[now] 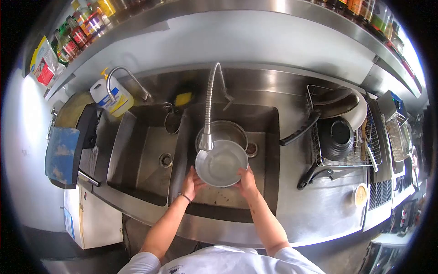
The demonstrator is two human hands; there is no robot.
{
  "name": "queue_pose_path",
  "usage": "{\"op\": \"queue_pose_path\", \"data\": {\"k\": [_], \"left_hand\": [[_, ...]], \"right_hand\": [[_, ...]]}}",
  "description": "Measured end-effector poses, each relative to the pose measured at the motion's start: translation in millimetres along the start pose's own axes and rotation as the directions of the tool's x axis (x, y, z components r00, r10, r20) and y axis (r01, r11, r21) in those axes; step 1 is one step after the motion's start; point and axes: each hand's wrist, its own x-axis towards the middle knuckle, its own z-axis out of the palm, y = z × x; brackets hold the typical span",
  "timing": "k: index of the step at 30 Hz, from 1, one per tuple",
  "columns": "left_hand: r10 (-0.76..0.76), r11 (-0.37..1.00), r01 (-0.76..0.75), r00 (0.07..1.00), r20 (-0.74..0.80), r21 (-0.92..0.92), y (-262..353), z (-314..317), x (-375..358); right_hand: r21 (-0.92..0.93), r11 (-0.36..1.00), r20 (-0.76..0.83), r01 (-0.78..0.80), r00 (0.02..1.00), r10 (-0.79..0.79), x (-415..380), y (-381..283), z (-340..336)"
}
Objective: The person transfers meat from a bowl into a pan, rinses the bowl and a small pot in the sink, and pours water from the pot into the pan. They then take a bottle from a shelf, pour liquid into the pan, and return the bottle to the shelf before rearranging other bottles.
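Observation:
Both hands hold a round metal bowl (221, 165) over the right sink basin. My left hand (192, 183) grips its lower left side, and my right hand (245, 179) grips its lower right side, with the thumb at the rim. Clear liquid seems to lie in the bowl. The head of a coiled spring faucet (206, 142) hangs over the bowl's upper left edge. Behind and partly under the bowl, another round metal pan (228, 130) sits in the basin. A drain (251, 149) shows to the right of the bowl.
The left basin (153, 155) holds a metal cup (172, 123) at its upper right. A yellow sponge (183, 99) and a white jug (112, 97) stand behind. At right, a wire rack (356, 160) bears pans, one long handle (299, 130) pointing toward the sink. A small tub (360, 195) sits near the front.

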Motion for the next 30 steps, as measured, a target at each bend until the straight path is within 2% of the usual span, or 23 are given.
{"op": "queue_pose_path", "data": {"k": [1, 2, 3, 4, 5, 6, 7, 8, 10, 11, 12, 13, 14, 15, 16, 18, 19, 23, 25, 26, 28, 29, 30], "left_hand": [[0.245, 0.912, -0.177, 0.959, -0.145, 0.369, -4.4, -30.1, 4.9], [0.503, 0.668, -0.247, 0.845, -0.181, 0.702, -7.3, -54.1, 2.9], [0.699, 0.369, -0.22, 0.705, -0.114, 0.903, -9.1, -65.3, -10.2], [0.834, 0.039, -0.108, 0.552, 0.028, 0.993, -8.7, -75.5, -20.7], [0.835, 0.044, -0.105, 0.549, 0.021, 0.993, -3.0, -76.7, -33.2], [0.873, -0.228, -0.046, 0.432, 0.225, 0.973, 2.8, -76.2, -49.1], [0.839, -0.475, 0.047, 0.325, 0.436, 0.879, 7.2, -79.2, -59.8], [0.842, -0.47, 0.051, 0.325, 0.43, 0.881, 9.9, -86.5, -64.4], [0.861, -0.358, 0.187, 0.446, 0.246, 0.915, 14.4, -101.9, -70.0], [0.862, -0.286, 0.157, 0.473, 0.183, 0.945, 14.2, -111.2, -69.7], [0.863, -0.277, 0.163, 0.476, 0.171, 0.947, 13.0, -124.8, -63.5], [0.85, -0.281, 0.157, 0.498, 0.169, 0.947, 11.3, -138.9, -55.2], [0.836, -0.281, 0.152, 0.523, 0.164, 0.947, 7.8, -148.4, -52.3], [0.838, -0.235, 0.192, 0.536, 0.098, 0.953, 5.6, -144.3, -51.8], [0.838, -0.22, 0.197, 0.539, 0.081, 0.955, 6.1, -139.6, -50.9], [0.863, -0.175, 0.213, 0.503, 0.046, 0.961, 7.1, -130.5, -57.0], [0.886, -0.227, 0.211, 0.449, 0.112, 0.951, 5.1, -129.8, -57.1], [0.899, -0.197, 0.22, 0.429, 0.087, 0.955, 6.4, -115.6, -61.6], [0.914, -0.213, 0.228, 0.391, 0.111, 0.95, 6.2, -115.3, -62.5], [0.914, -0.213, 0.231, 0.391, 0.11, 0.949, 6.2, -117.7, -61.7], [0.91, -0.242, 0.217, 0.388, 0.144, 0.946, 5.1, -123.6, -59.5], [0.911, -0.241, 0.219, 0.387, 0.142, 0.946, 5.5, -122.8, -59.9], [0.913, -0.233, 0.24, 0.388, 0.127, 0.942, 5.7, -120.4, -61.0]], "right_hand": [[-0.002, 1.0, 0.003, -0.008, 1.0, 0.008, 0.1, 2.4, -0.6], [-0.023, 1.0, -0.009, -0.001, 1.0, 0.001, -0.5, 2.0, 0.5], [-0.045, 0.999, -0.019, 0.006, 1.0, -0.007, -0.8, 0.1, 2.2], [-0.05, 0.999, -0.015, 0.003, 1.0, -0.004, -2.3, -2.7, 3.9], [-0.011, 1.0, -0.018, 0.026, 1.0, -0.026, -5.5, -6.3, 6.1], [0.029, 0.998, -0.023, 0.047, 0.999, -0.046, -7.4, -7.2, 7.2], [0.027, 0.999, -0.021, 0.041, 0.999, -0.04, -6.6, -6.2, 6.8], [0.013, 0.999, -0.048, 0.035, 0.998, -0.034, -4.6, -5.6, 5.5], [-0.007, 1.0, -0.069, 0.028, 0.997, -0.028, 7.1, -0.8, -1.5], [-0.087, 0.988, -0.033, 0.13, 0.991, -0.133, 18.4, 6.1, -9.5], [-0.163, 0.96, 0.011, 0.228, 0.973, -0.229, 20.1, 7.9, -12.3], [-0.171, 0.962, 0.009, 0.212, 0.977, -0.213, 20.9, 9.9, -17.4], [-0.394, 0.812, 0.119, 0.43, 0.9, -0.419, 17.7, 4.6, -16.3], [-0.556, 0.563, 0.279, 0.611, 0.776, -0.566, 13.4, 1.3, -14.9], [-0.564, 0.563, 0.285, 0.603, 0.783, -0.553, 8.5, 0.8, -12.3], [-0.763, 0.17, 0.459, 0.624, 0.708, -0.537, -1.8, 7.8, -4.7], [-0.796, 0.125, 0.468, 0.592, 0.733, -0.494, -3.6, 13.8, -4.2], [-0.804, 0.047, 0.508, 0.593, 0.726, -0.464, -13.3, 13.7, -0.3], [-0.759, 0.036, 0.521, 0.65, 0.64, -0.566, -17.8, 6.8, 3.0], [-0.759, 0.038, 0.521, 0.65, 0.641, -0.564, -18.5, 2.8, 5.7], [-0.687, 0.156, 0.426, 0.71, 0.568, -0.704, -17.2, -4.3, 10.4], [-0.689, 0.255, 0.34, 0.679, 0.613, -0.713, -12.8, -2.3, 9.4], [-0.687, 0.256, 0.342, 0.68, 0.614, -0.711, -6.3, 3.0, 6.5]]}}
